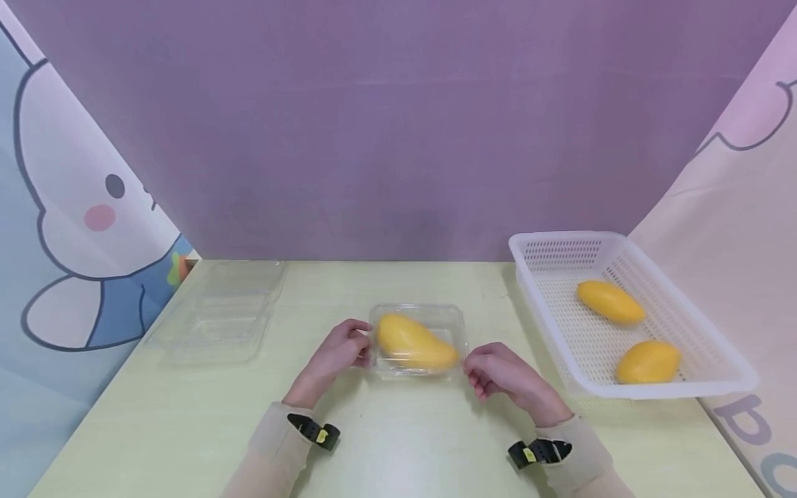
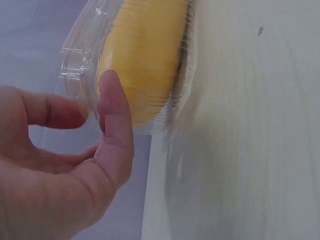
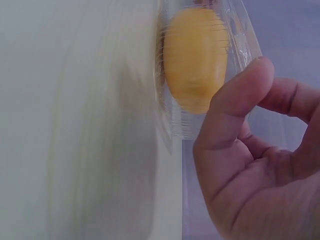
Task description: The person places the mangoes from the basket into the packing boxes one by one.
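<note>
A yellow mango (image 1: 414,343) lies inside a clear plastic clamshell box (image 1: 450,317) on the table, and the box's lid appears to be down over it. My left hand (image 1: 339,353) pinches the rim at the box's left side; in the left wrist view thumb and forefinger meet at that clear edge. At the opposite side my right hand (image 1: 501,373) grips the near right corner between thumb and forefinger, its other fingers curled under. Ribbed clear walls show in front of the mango (image 3: 196,57) in the right wrist view.
On the right stands a white perforated plastic basket (image 1: 697,332) with two mangoes (image 1: 611,301) in it. Open clear clamshell boxes (image 1: 227,311) lie at the table's left side. A purple cloth wall (image 1: 398,152) rises behind the pale table (image 1: 398,443).
</note>
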A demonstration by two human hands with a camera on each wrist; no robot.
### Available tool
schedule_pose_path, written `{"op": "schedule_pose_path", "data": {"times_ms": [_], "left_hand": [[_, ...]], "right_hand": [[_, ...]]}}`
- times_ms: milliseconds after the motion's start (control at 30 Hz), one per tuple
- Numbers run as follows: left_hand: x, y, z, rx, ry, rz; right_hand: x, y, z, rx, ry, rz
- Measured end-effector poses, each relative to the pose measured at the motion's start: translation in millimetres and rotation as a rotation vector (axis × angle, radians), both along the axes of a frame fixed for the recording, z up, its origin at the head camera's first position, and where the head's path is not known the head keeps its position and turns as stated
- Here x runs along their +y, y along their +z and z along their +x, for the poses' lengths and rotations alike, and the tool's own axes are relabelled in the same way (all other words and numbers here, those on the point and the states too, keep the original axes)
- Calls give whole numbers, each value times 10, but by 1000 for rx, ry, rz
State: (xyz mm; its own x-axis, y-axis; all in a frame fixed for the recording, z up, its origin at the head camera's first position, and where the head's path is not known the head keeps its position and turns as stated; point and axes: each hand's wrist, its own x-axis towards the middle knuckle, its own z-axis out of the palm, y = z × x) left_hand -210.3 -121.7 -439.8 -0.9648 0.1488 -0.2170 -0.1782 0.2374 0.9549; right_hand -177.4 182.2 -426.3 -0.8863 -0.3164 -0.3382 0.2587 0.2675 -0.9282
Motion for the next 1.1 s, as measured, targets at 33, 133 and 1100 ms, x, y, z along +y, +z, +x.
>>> {"op": "schedule_pose_path", "data": {"times_ms": [33, 133, 1100], "left_hand": [[-5, 8, 4, -2, -19, -7], [-28, 35, 18, -9, -82, -22], [25, 14, 52, -19, -201, -34]], "right_hand": [[-1, 0, -2, 0, -4, 1], [-6, 2, -4, -1, -15, 1], [-60, 33, -38, 32, -130, 102]]}}
